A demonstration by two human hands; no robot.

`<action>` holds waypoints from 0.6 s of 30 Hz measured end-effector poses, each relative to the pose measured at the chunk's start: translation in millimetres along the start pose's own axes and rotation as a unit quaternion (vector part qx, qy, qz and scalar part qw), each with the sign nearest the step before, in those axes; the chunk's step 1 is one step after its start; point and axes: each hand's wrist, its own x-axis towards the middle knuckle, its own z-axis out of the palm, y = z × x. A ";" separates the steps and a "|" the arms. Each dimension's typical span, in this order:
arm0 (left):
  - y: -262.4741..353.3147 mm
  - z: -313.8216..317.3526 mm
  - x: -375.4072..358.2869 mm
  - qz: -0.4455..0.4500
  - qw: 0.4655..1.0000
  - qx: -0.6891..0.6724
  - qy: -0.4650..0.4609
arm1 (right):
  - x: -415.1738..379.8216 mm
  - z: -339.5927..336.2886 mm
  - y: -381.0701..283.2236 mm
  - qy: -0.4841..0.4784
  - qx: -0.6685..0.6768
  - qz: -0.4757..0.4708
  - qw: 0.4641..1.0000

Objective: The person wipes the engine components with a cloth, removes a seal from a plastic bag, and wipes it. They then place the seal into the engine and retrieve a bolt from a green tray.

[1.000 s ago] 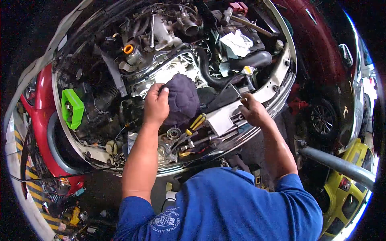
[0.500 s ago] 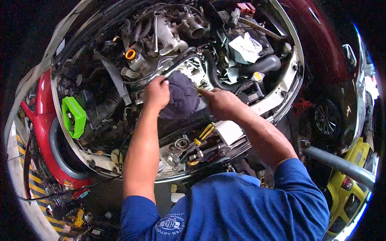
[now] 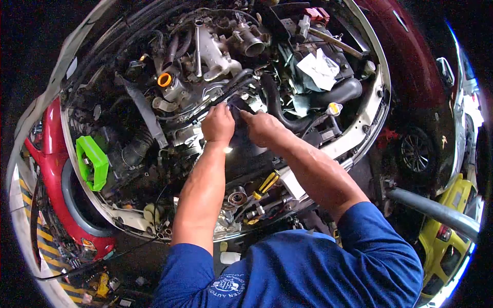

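Observation:
A dark cloth (image 3: 239, 123) hangs between my two hands over the front of the engine. My left hand (image 3: 218, 123) is closed, with its fingers pinched on the cloth's left upper edge. On the cloth's right side my right hand (image 3: 263, 128) is closed as well, its fingertips at the upper edge. Just beyond the hands lie bright metal engine parts (image 3: 251, 101) and a black corrugated tube (image 3: 231, 91). A thick black hose (image 3: 269, 95) curves down behind my right hand.
A green tray (image 3: 92, 163) sits at the bay's left edge. White paper (image 3: 318, 69) lies on the battery at the right. A yellow-handled screwdriver (image 3: 266, 185) rests near the front, beside a white box (image 3: 290, 184). The bay's front rim (image 3: 354, 133) curves round at the right.
The hands have come closer together, my left one moving right. The cloth, bunched up before, now hangs narrower between them, and more engine parts show at its left.

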 end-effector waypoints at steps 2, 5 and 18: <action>-0.4 6.8 -2.0 -0.018 1.000 -0.002 0.002 | 17.8 12.8 9.0 0.010 -0.018 -0.008 1.000; -8.2 17.6 -3.4 -0.028 0.999 -0.013 0.016 | 25.7 14.1 7.2 -0.008 -0.035 0.037 0.999; -13.4 22.0 -19.3 -0.073 0.993 -0.093 -0.008 | 61.6 32.3 8.4 -0.040 -0.015 0.146 0.988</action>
